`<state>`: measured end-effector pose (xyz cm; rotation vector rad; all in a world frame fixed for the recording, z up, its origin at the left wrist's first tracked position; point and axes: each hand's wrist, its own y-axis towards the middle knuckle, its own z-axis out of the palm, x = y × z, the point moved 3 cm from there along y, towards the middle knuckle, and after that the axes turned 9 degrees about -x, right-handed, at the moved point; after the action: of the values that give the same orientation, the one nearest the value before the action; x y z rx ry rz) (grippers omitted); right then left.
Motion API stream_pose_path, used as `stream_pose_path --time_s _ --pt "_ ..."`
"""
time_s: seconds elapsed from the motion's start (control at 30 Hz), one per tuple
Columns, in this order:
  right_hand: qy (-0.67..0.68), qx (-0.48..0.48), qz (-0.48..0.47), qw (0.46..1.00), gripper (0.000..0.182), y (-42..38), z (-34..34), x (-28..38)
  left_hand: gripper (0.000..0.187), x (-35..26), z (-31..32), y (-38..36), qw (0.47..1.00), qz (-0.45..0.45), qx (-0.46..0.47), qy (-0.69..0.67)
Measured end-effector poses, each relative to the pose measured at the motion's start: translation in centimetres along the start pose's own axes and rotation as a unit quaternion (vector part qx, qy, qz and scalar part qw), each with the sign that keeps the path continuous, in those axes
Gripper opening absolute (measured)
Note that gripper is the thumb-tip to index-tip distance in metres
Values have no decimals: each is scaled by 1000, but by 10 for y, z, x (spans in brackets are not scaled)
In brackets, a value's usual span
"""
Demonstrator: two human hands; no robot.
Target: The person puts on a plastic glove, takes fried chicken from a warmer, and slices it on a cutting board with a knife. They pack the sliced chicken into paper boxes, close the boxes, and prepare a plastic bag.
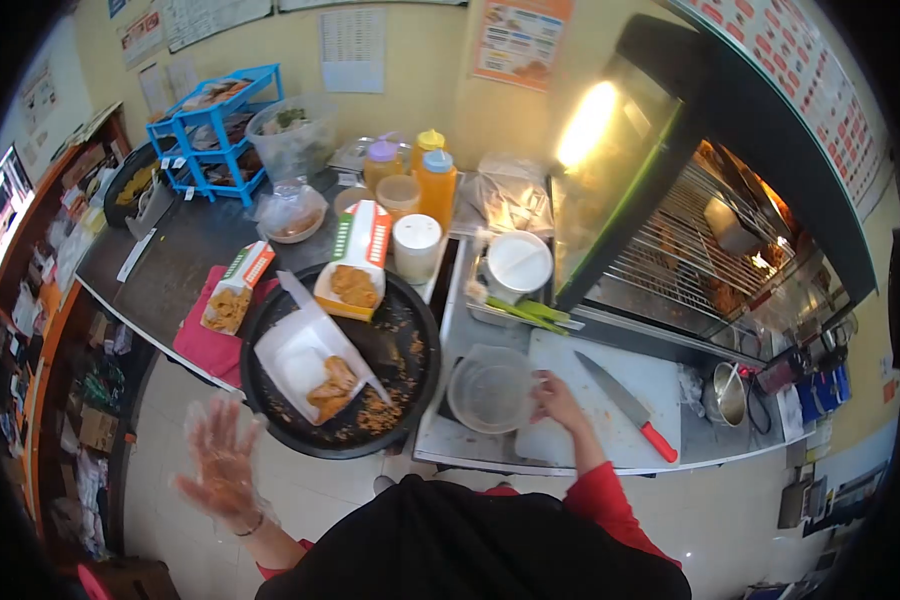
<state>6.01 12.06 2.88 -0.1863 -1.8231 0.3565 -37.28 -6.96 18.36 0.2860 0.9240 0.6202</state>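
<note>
My left hand (225, 455), in a clear plastic glove, is held up over the floor left of a round black pan (425, 370), fingers spread and nothing in it. My right hand (560, 400), ungloved, has its fingers closed at the right side of a clear plastic tub (490, 390). In the pan are an open white carton (292, 352) with a piece of fried chicken (332, 390), loose brown crumbs, and an upright printed box (362, 240) of fried chicken at the back rim. Another chicken box (238, 285) lies on a red cloth (198, 335).
A knife with a red handle (655, 440) lies on the white cutting board (610, 390). Behind are sauce bottles (436, 190), a white-lidded tub (518, 265) and green stalks (530, 314). A lit glass warming cabinet (670, 230) stands right, a blue rack (210, 150) left.
</note>
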Motion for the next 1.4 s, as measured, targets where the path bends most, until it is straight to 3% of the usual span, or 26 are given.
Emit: stream_pose_path --time_s 0.03,0.07,0.13,0.17,0.2,0.23,0.3,0.37,0.47,0.6,0.73,0.83,0.93,1.07,1.17,1.23,1.33,1.4 --pt "7 35 -3 999 41 8 0 -24 75 16 31 -3 997 -17 73 -37" --pt "-7 10 0 1000 41 3 -5 -22 79 34 64 -6 986 -36 143 -76" --pt "-39 -45 7 998 43 -7 -31 -17 82 87 127 -19 963 -147 173 -148" --pt "-179 -133 -128 966 46 -5 -67 -33 78 120 158 -26 955 -218 135 -147" --pt "-305 -232 -253 888 44 -11 -108 -51 74 154 187 -37 913 -323 44 -244" --pt "-415 -318 -367 769 44 -22 -145 -67 71 195 208 -52 843 -412 -54 -342" --pt "-522 -255 -38 813 43 -60 -232 -88 67 314 251 -101 719 -532 -126 -429" --pt "-514 -225 -75 824 42 -77 -255 -115 69 386 268 -124 740 -548 -138 -365" --pt "-497 -209 -197 819 40 -83 -252 -125 72 444 282 -130 761 -546 -215 -277" --pt "-461 -200 -185 845 37 -79 -271 -142 78 469 295 -128 780 -525 -204 -273" --pt "-246 -162 -167 941 30 -112 -282 -105 82 479 300 -129 793 -525 -203 -233" --pt "-274 -87 -175 942 31 -109 -279 -95 85 483 305 -132 793 -525 -207 -231" --pt "-289 -73 -142 944 30 -99 -272 -99 90 477 307 -129 797 -534 -209 -190" --pt "-336 -77 -171 923 30 -92 -270 -101 88 458 310 -135 804 -558 -188 -82" --pt "-362 -108 -186 907 30 -85 -266 -97 77 449 298 -175 842 -526 -110 -51" --pt "-369 -141 -195 898 30 -75 -264 -107 64 441 292 -202 813 -537 -146 -172" --pt "-372 -179 -247 876 31 -63 -261 -115 56 451 274 -213 817 -531 -90 -204" --pt "-386 -183 -248 869 32 -56 -260 -119 46 432 284 -201 842 -530 27 -100"
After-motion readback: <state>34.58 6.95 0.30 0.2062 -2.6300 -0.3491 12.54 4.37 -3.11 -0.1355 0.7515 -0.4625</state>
